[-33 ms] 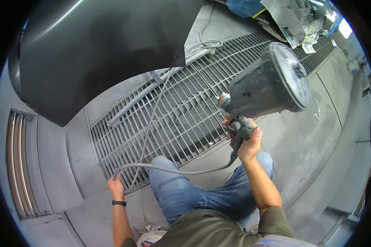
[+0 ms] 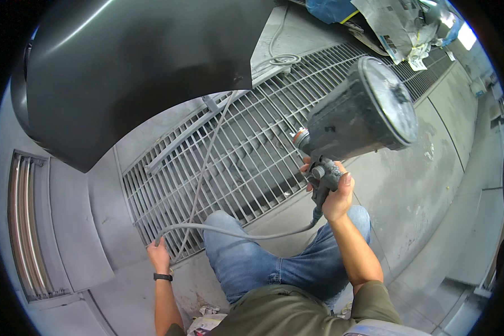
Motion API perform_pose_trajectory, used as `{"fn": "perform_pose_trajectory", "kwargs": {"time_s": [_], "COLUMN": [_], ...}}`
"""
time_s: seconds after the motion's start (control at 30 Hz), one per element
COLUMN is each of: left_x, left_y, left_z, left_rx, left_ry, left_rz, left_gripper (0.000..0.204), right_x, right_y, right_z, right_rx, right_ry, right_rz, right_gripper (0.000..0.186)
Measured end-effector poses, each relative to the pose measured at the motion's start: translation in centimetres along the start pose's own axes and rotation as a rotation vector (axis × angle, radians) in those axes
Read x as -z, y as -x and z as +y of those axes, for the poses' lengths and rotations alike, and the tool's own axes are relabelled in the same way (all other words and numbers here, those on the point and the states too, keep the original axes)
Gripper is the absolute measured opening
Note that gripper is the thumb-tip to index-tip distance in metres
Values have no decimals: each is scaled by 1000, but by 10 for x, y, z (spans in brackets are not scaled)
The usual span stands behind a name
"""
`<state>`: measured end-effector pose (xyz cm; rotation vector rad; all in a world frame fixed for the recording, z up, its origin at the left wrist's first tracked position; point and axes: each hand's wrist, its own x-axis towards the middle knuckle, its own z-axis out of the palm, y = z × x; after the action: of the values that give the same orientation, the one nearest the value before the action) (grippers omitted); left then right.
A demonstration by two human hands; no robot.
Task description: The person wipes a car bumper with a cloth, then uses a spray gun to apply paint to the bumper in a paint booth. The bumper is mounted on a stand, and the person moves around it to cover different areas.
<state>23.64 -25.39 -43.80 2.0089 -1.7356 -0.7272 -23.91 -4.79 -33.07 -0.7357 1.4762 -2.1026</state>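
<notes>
Even cool light, fisheye-bent edges

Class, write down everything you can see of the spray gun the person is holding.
The spray gun is a grey, paint-dusted tool with a large dark cup whose round lid is speckled pale with overspray. The cup tilts up toward the right. A knob shows at its rear and an orange-ringed nozzle end points left toward the dark car panel. The right hand grips its handle; a grey hose runs from the handle's base across the floor grating to the left hand.
</notes>
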Motion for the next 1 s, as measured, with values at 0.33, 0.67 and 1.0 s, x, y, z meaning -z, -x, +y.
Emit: {"fn": "perform_pose_trajectory", "kwargs": {"time_s": [0.33,0.67,1.0], "left_x": [-4,0,-2], "left_y": [-8,11,-3], "left_z": [3,-5,-44], "left_rx": [-225,-236,-303], "left_ry": [-105,-63,31], "left_rz": [-106,-224,-119], "left_gripper": [37,31,43], "right_x": [-8,7,-106], "right_y": [-3,-67,11], "right_z": [-30,-44,-73], "right_rx": [-57,80,117], "right_ry": [-65,43,197], "right_rz": [-234,135,16], "right_gripper": [87,79,75]}}
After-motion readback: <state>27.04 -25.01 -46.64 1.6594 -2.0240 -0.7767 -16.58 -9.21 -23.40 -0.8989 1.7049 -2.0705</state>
